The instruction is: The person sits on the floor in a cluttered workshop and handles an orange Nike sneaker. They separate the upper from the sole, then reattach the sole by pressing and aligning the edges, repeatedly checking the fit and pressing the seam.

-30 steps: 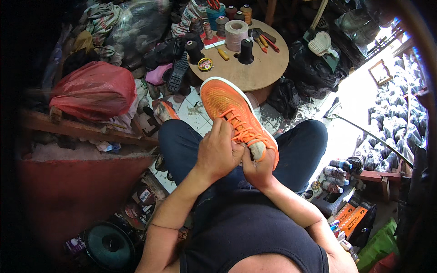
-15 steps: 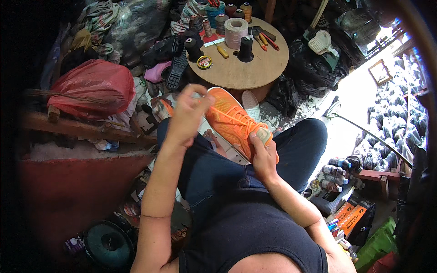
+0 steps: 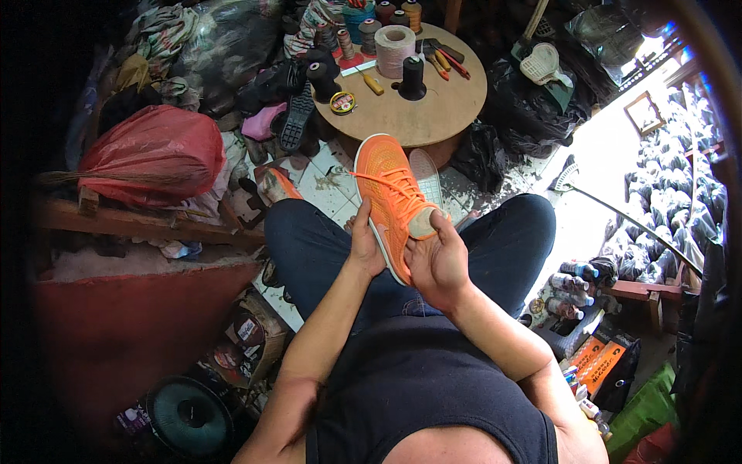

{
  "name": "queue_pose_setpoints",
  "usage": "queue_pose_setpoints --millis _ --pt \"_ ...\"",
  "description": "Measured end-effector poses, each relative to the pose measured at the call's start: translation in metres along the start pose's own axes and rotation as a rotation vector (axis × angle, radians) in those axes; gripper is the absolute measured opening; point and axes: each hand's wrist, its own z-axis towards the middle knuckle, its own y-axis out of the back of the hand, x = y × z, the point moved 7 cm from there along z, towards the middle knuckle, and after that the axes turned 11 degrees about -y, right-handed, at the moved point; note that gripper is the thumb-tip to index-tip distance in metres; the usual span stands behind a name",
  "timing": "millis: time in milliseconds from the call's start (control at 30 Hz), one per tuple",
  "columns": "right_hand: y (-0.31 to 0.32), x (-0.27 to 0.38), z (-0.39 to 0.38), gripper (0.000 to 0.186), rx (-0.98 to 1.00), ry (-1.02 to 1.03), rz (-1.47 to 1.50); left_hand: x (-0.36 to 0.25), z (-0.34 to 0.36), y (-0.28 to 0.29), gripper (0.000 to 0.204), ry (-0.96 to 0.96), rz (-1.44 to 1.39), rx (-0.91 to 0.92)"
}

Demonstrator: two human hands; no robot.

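An orange lace-up sneaker [image 3: 380, 166] with a white sole edge is held over my lap, its toe pointing away from me. My left hand [image 3: 366, 246] grips its left side near the heel. At the heel end, my right hand [image 3: 442, 259] is wrapped round the collar, with the thumb by the pale tongue [image 3: 421, 222]. Orange laces run through the eyelets, and one loose end sticks out to the left. Behind the sneaker a pale shoe sole [image 3: 425, 172] lies on the tiles. Part of another orange shoe [image 3: 277, 185] shows beyond my left knee.
A round wooden table [image 3: 371, 127] ahead bears thread spools [image 3: 396, 50], a yellow-handled awl [image 3: 371, 82], a small round tin [image 3: 342, 103] and pliers [image 3: 440, 66]. A red bag [image 3: 154, 155] sits at left. Plastic bottles [image 3: 568, 290] and a long-handled tool [image 3: 618, 220] lie at right.
My left hand has come down from the lace near the toe to the sneaker's side and grips it there. The sneaker has turned a little more upright, and my right hand has opened slightly round the heel.
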Motion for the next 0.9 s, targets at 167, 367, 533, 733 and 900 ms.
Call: queue_pose_setpoints --millis 167,367,533,733,900 --pt "0.0 0.015 -0.012 0.069 -0.082 -0.343 -0.108 0.002 -0.003 -0.018 0.088 0.113 0.069 0.041" --pt "-0.029 0.112 -0.036 0.086 0.114 0.18 -0.63 0.006 -0.002 0.009 0.09 0.162 -0.213 -0.107" --pt "0.026 0.113 -0.002 0.078 -0.363 0.518 -0.873 0.018 -0.017 0.016 0.086 0.275 -0.379 0.026" --pt "0.058 -0.015 0.035 0.077 0.625 -0.531 0.275 0.04 -0.034 0.014 0.087 0.388 -0.419 0.129" --pt "0.041 -0.006 0.035 0.093 0.225 -0.222 0.155 0.012 -0.052 0.017 0.051 0.213 0.44 0.01"
